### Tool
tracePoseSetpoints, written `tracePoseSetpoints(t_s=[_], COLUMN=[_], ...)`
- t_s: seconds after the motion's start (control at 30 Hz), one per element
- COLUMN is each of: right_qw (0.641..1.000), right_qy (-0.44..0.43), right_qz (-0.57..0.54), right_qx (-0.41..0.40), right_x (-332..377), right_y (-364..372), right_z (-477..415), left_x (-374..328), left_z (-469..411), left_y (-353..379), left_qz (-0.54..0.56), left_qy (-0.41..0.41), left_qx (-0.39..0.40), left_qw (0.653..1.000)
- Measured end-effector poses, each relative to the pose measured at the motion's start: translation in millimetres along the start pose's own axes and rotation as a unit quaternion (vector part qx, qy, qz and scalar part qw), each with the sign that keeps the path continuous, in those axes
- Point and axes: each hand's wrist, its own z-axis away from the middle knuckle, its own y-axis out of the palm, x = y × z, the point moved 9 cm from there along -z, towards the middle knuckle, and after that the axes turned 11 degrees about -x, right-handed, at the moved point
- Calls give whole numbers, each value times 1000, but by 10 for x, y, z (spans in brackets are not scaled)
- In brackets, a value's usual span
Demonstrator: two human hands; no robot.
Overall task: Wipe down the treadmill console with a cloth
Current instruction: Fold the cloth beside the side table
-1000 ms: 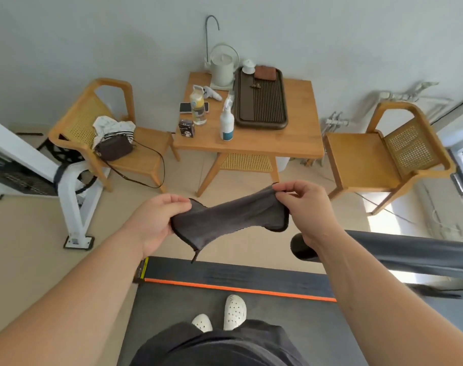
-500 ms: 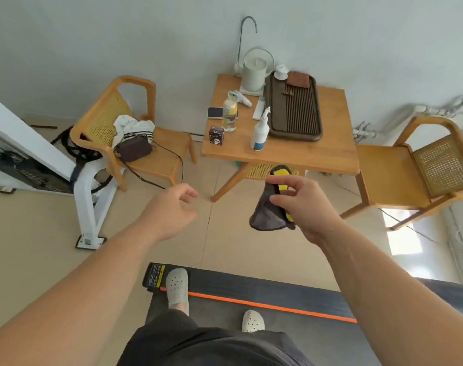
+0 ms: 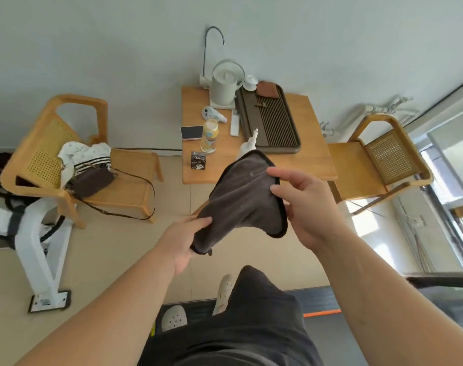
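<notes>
A dark grey cloth (image 3: 241, 199) with a black hem hangs spread between both hands in front of me. My left hand (image 3: 181, 240) pinches its lower left corner. My right hand (image 3: 303, 204) grips its right edge, fingers curled over the hem. The black treadmill deck (image 3: 321, 299) with an orange stripe (image 3: 321, 313) lies under my feet, and a dark treadmill rail (image 3: 441, 282) shows at the right edge. No console is in view.
A wooden table (image 3: 314, 154) ahead carries a kettle (image 3: 225, 83), tea tray (image 3: 274, 125), phone (image 3: 191, 132), bottle (image 3: 210, 136), spray bottle (image 3: 247, 146) and small box (image 3: 198, 160). Wooden chairs stand left (image 3: 50, 143), with a bag (image 3: 93, 180), and right (image 3: 378, 165). A white machine frame (image 3: 37, 249) stands at left.
My left hand, empty half a second ago, has taken hold of the cloth's lower corner. The bunched cloth is now spread between both hands. I have stepped closer to the table.
</notes>
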Motion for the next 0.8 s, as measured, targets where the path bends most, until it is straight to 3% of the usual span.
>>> tracePoseSetpoints(t_s=[0.17, 0.3, 0.37, 0.43, 0.5, 0.57, 0.67, 0.8], right_qw=[998, 993, 989, 983, 980, 981, 976, 961], right_qy=[3, -19, -33, -42, -41, -31, -9, -4], right_qz=[-1, 71, 115, 159, 184, 186, 210, 272], right_qx=[-66, -88, -85, -82, -69, -49, -64, -42], right_x=[-88, -306, -482, -715, -1050, -1444, -1837, -1881], right_y=[-8, -167, -293, -407, -472, -506, -651, -696], right_z=[-492, -1088, -1462, -1891, -2378, -2852, -3252, -3404], left_x=[-486, -1000, -1243, -1451, -1551, -1522, -1473, -1622], left_z=[-426, -780, -984, -1298, -1697, -2124, -2471, -2619], left_y=[-161, 14, 169, 315, 541, 798, 1021, 1182], left_qz=[-32, -85, -185, -284, -344, -374, -409, -440], left_qy=[43, 139, 232, 332, 410, 451, 459, 436], left_qx=[-18, -1, -10, -69, -121, -147, -153, -109], left_qw=[998, 987, 955, 897, 836, 797, 773, 777])
